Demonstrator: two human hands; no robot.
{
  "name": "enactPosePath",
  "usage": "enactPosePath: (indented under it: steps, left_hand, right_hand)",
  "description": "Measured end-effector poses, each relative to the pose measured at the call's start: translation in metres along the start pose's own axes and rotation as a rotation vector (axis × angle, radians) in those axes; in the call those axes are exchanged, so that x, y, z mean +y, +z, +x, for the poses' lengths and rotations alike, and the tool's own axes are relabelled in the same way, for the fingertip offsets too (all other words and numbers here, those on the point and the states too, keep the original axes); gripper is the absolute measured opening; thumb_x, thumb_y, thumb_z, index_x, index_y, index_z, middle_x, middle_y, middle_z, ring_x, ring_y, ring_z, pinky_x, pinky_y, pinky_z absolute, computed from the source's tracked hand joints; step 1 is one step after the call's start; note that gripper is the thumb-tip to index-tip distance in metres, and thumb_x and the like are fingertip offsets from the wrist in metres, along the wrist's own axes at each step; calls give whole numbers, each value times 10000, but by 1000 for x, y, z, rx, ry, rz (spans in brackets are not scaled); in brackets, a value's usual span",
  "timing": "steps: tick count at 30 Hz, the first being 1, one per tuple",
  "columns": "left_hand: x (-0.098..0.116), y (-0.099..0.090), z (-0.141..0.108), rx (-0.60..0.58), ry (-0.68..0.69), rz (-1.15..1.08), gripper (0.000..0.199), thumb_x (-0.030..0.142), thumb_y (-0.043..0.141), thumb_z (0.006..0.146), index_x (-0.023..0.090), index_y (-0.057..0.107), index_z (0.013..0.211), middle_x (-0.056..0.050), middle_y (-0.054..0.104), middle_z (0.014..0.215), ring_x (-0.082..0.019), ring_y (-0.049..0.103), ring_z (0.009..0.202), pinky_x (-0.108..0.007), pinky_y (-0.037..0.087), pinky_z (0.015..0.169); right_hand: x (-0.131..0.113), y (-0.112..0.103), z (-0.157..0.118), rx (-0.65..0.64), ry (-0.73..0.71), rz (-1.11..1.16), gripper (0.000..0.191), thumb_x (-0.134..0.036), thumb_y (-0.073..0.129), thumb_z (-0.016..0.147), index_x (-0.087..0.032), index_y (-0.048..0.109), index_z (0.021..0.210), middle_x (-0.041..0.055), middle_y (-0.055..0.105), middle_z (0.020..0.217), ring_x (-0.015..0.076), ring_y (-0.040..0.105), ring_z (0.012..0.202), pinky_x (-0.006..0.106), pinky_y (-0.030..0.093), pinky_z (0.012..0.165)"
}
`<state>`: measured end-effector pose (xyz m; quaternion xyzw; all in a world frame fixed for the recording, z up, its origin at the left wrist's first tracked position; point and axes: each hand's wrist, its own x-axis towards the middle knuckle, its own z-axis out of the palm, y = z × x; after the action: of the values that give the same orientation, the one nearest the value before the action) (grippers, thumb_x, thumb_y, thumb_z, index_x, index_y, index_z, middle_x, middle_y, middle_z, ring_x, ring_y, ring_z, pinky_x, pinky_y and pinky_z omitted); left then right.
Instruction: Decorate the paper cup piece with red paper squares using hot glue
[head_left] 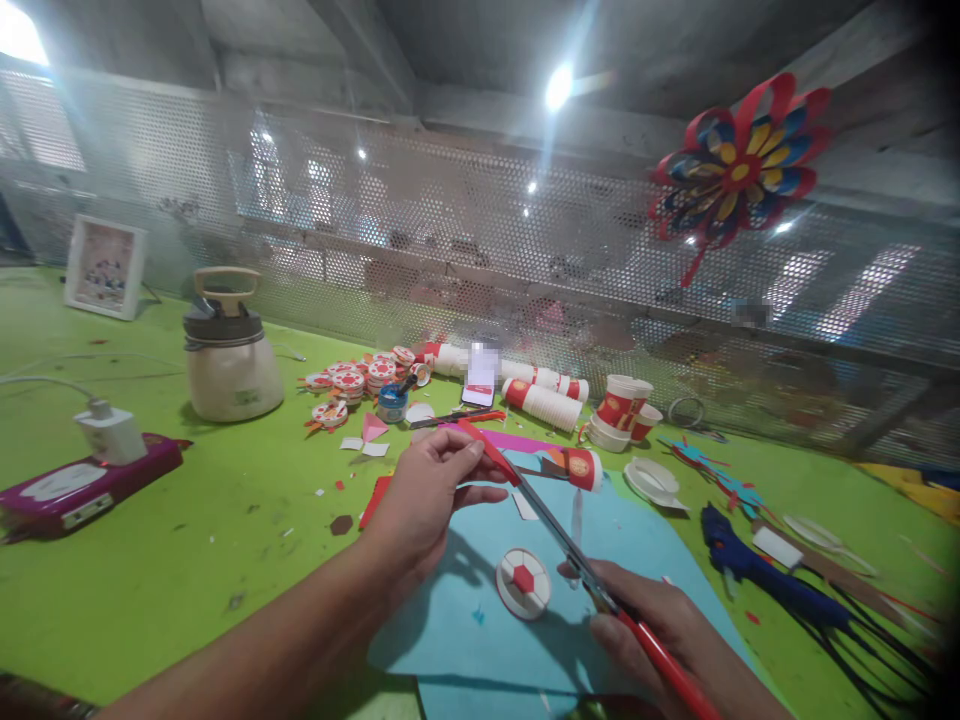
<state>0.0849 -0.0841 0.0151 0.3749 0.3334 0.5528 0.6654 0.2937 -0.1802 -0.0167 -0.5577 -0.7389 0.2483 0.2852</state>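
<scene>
My left hand (pixel 439 480), thumb and fingers closed, pinches a red paper strip (pixel 489 452). My right hand (pixel 645 615) grips red-handled scissors (pixel 559 530) whose metal blades point up and left to the strip. Whether the blades are apart cannot be made out. Below and between my hands, a round white disc (pixel 523 583) with a red hexagon in its middle lies on light blue paper (pixel 457 640). A red and white paper cup (pixel 582 468) rests on its side beyond the scissors.
A blue glue gun (pixel 772 575) with cables lies on the right. Stacked paper cups (pixel 544 403), a phone (pixel 480 375) and several decorated discs (pixel 349 380) stand behind. To the left are a beige pot (pixel 232 365) and a purple power strip (pixel 90 490). A paper flower (pixel 741 172) hangs upper right.
</scene>
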Motion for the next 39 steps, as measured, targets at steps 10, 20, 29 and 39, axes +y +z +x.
enactPosePath:
  steps: [10, 20, 29, 39]
  left_hand:
    - [1, -2, -1, 3, 6, 3, 191, 92, 600, 865, 109, 614, 675, -35, 672, 634, -115, 644, 581, -235, 583, 562]
    - [3, 1, -2, 27, -7, -15, 172, 83, 625, 825, 115, 606, 658, -31, 666, 625, -111, 626, 569, -233, 560, 564]
    - [3, -1, -4, 4, -1, -2, 164, 124, 690, 780, 131, 595, 647, -25, 675, 636, -118, 623, 580, -254, 546, 597]
    - [1, 3, -5, 0, -15, 10, 151, 97, 663, 780, 117, 627, 635, -14, 652, 624, -113, 621, 583, -237, 524, 584]
  right_hand:
    - [6, -1, 1, -2, -1, -6, 618, -719, 431, 872, -232, 737, 1097, -1, 613, 708, 144, 474, 615, 230, 399, 572]
    - [7, -1, 1, 0, 3, -19, 572, -703, 452, 870, -238, 750, 1023, -19, 534, 654, 138, 438, 601, 219, 379, 545]
    - [10, -1, 2, 19, -35, -53, 590, -688, 442, 881, -211, 750, 1042, -7, 535, 654, 141, 459, 591, 221, 396, 527]
    - [7, -2, 3, 0, -47, -26, 551, -662, 466, 885, -223, 729, 1091, -19, 565, 681, 130, 450, 593, 216, 401, 567]
